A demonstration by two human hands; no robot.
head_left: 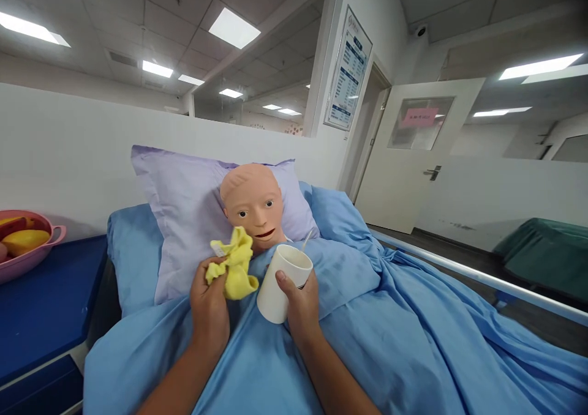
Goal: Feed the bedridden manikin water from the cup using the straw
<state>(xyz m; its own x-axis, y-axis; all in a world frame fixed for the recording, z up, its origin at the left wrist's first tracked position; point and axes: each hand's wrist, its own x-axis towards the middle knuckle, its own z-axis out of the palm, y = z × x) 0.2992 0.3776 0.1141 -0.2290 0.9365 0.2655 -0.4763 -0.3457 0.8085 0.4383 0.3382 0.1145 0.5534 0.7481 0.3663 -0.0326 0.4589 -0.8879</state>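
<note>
My left hand (210, 308) pinches a crumpled yellow cloth (239, 265), which hangs just below the chin and cheek of a manikin's head (255, 204). In my right hand (304, 302) is a white cup (278, 292), tilted, with the thumb across its front near the rim. A thin pale straw or stick (307, 240) shows beyond the cup's rim. What is inside the cup cannot be seen. The manikin lies on a lilac pillow (179, 201), its mouth slightly parted, with a blue quilt (367, 329) drawn up to its neck.
On the left, a pink basin (34, 262) with yellow fruit stands on a dark blue cabinet top (41, 317). A white bed rail (459, 271) runs along the right. Behind are a low white wall (68, 152) and an ajar door (404, 182).
</note>
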